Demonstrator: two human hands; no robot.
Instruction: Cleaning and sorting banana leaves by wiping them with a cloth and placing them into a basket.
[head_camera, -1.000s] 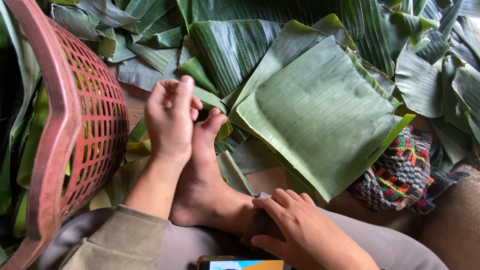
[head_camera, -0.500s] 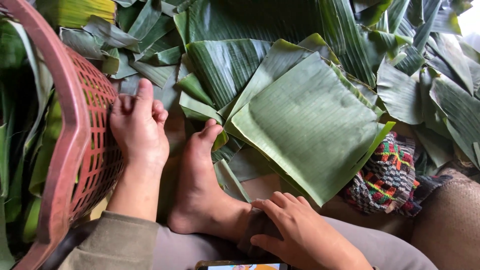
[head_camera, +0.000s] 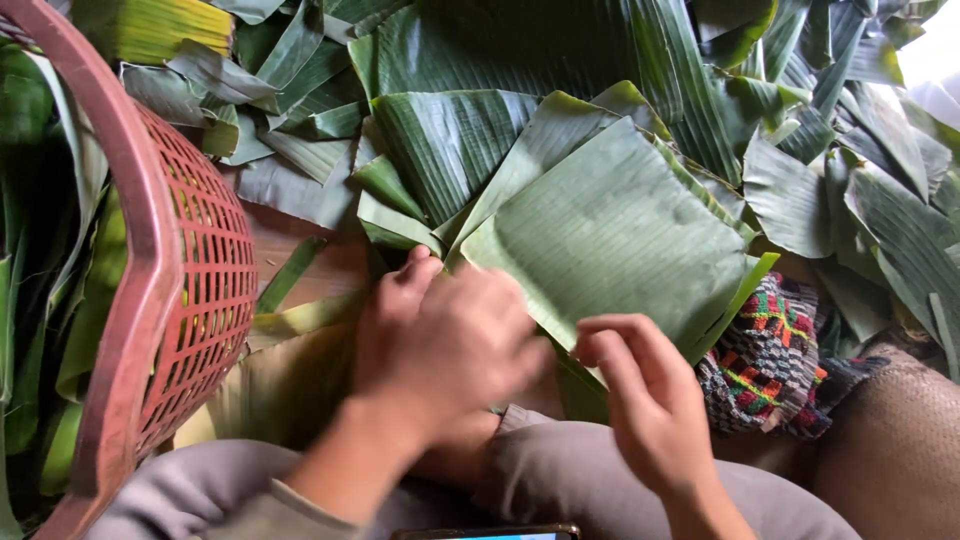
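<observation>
We've got the flat squarish green banana leaf sheet (head_camera: 615, 235) lying just ahead of both hands, right hand (head_camera: 650, 410) curled at its near edge, blurry left hand (head_camera: 445, 345) loose by its near-left corner, neither visibly gripping.

banana leaf piece (head_camera: 615, 235) | green, ribbed, roughly square | lying flat atop leaf pile | near edge touched by fingers

Basket (head_camera: 190, 290) left of leaf stack (head_camera: 610, 230)

Red plastic basket (head_camera: 150, 300), patterned woven cloth (head_camera: 765, 355), phone (head_camera: 490, 533).
</observation>
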